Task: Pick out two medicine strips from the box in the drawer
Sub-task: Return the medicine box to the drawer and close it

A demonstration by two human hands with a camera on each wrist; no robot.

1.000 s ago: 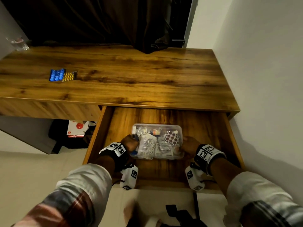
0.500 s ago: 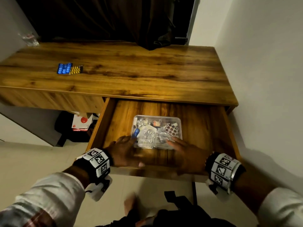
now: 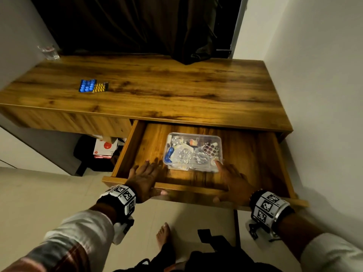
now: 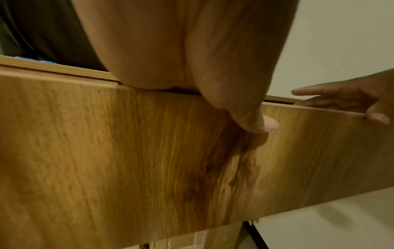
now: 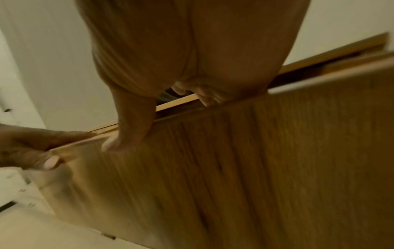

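Both our left hand (image 3: 144, 178) and right hand (image 3: 233, 183) lie flat-fingered, empty, over the drawer (image 3: 196, 190) front at lower centre, while the light, thin, crinkly medicine strips (image 3: 210, 149) in the clear box (image 3: 193, 153) likely want an edge pinch.

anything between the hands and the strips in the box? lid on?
Nothing visible. The clear plastic box sits open-topped in the open drawer, strips exposed. The left hand and right hand rest on the drawer's front edge, just short of the box. Two strips already lie on the desktop.
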